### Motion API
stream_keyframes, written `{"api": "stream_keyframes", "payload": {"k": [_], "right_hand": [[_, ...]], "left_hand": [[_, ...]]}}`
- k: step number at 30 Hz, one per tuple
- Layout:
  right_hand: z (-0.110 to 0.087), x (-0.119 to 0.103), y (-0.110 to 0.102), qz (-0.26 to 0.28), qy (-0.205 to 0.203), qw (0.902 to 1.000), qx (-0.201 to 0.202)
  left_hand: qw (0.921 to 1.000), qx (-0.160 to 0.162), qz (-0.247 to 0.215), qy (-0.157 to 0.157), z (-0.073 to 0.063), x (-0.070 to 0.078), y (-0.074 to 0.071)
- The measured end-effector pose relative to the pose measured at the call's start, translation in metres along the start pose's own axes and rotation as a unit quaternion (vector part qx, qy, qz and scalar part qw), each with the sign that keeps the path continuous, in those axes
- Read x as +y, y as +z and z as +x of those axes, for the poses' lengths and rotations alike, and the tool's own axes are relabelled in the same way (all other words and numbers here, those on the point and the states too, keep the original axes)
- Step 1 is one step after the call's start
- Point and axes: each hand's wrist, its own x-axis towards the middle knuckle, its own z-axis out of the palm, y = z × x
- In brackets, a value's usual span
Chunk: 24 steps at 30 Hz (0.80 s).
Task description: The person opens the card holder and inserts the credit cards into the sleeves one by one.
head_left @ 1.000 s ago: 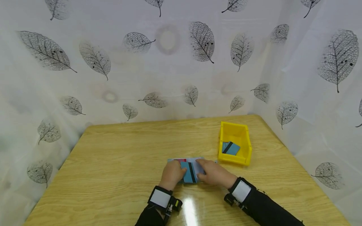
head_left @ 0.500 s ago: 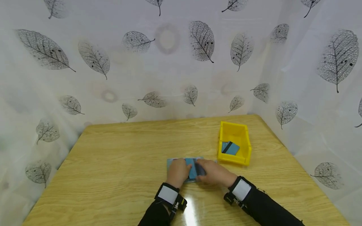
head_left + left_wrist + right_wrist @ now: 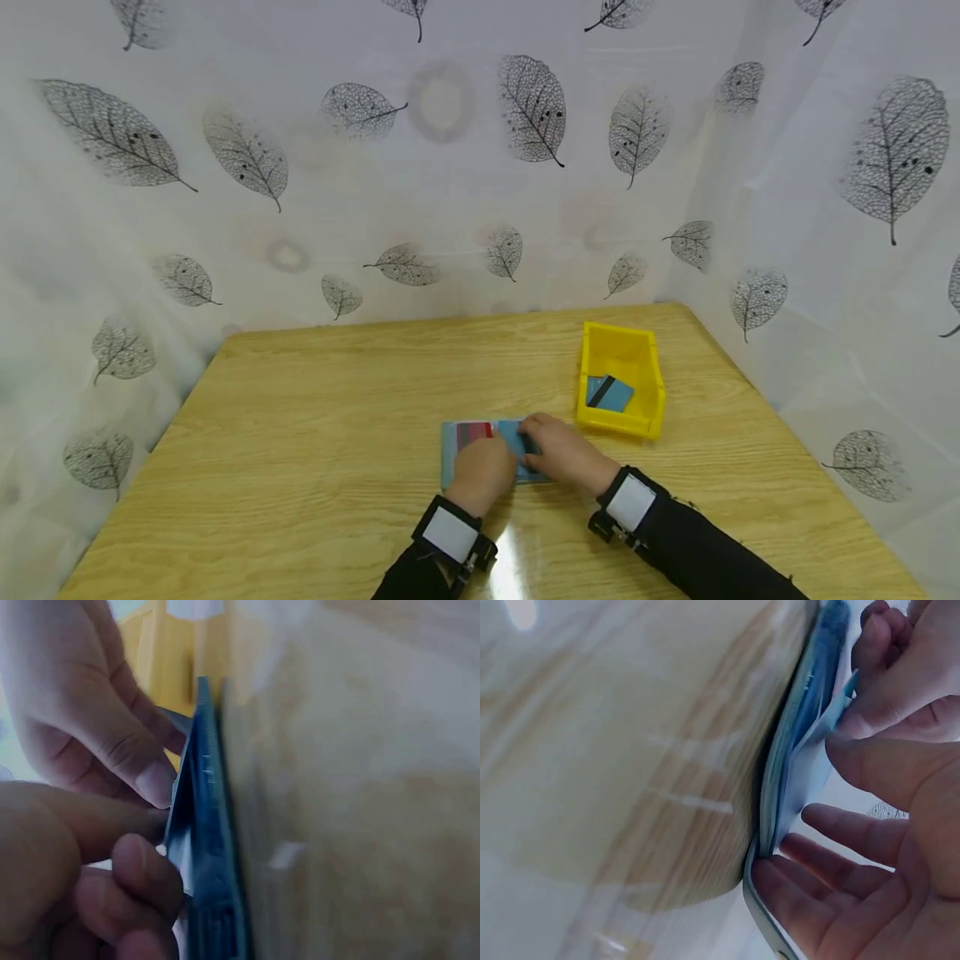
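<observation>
A card holder (image 3: 448, 442) lies spread open on the table, its left side showing a clear sleeve with a pink and grey card (image 3: 471, 432). Over its right part is a blue card (image 3: 508, 435) with a dark stripe. My left hand (image 3: 484, 471) pinches this card by its near left edge, thumb and fingers close together in the left wrist view. Across from it my right hand (image 3: 562, 450) grips the right part of the holder, thumb by the card and fingers at the far edge. In the right wrist view the card's edge slants into a sleeve (image 3: 810, 769).
A yellow bin (image 3: 655, 400) stands behind and right of the hands, with blue cards (image 3: 611, 394) inside. The wooden table (image 3: 315, 417) reaches back to a leaf-patterned curtain (image 3: 442, 192). A light reflection shines near the left wrist.
My left hand has moved right with the blue card, which now sits farther over the holder's right part. The pink and grey card on the left is more exposed. My right hand has shifted slightly.
</observation>
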Motion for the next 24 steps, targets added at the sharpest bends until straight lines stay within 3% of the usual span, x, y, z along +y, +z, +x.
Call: {"api": "stream_keyframes", "payload": {"k": [5, 10, 13, 18, 21, 24], "right_hand": [[0.006, -0.006, 0.001, -0.010, 0.006, 0.9999, -0.006], [0.010, -0.007, 0.003, -0.020, 0.024, 0.9992, -0.024], [0.012, -0.006, 0.005, -0.026, 0.028, 0.9989, -0.028], [0.015, -0.008, 0.005, -0.017, 0.040, 0.9984, -0.038], [0.014, -0.009, 0.004, -0.014, 0.046, 0.9980, -0.040], [0.012, -0.010, 0.003, -0.017, 0.046, 0.9983, -0.033]], "left_hand": [[0.9985, -0.031, 0.033, 0.030, -0.003, -0.003, -0.001], [0.9951, -0.025, -0.011, 0.095, -0.002, -0.009, -0.007], [0.9924, -0.012, -0.055, 0.110, 0.000, -0.017, -0.014], [0.9950, 0.011, -0.078, 0.062, 0.002, -0.042, -0.028], [0.9964, -0.019, -0.077, 0.031, 0.001, -0.056, -0.031], [0.9940, -0.064, -0.085, 0.024, -0.002, -0.063, -0.029]]}}
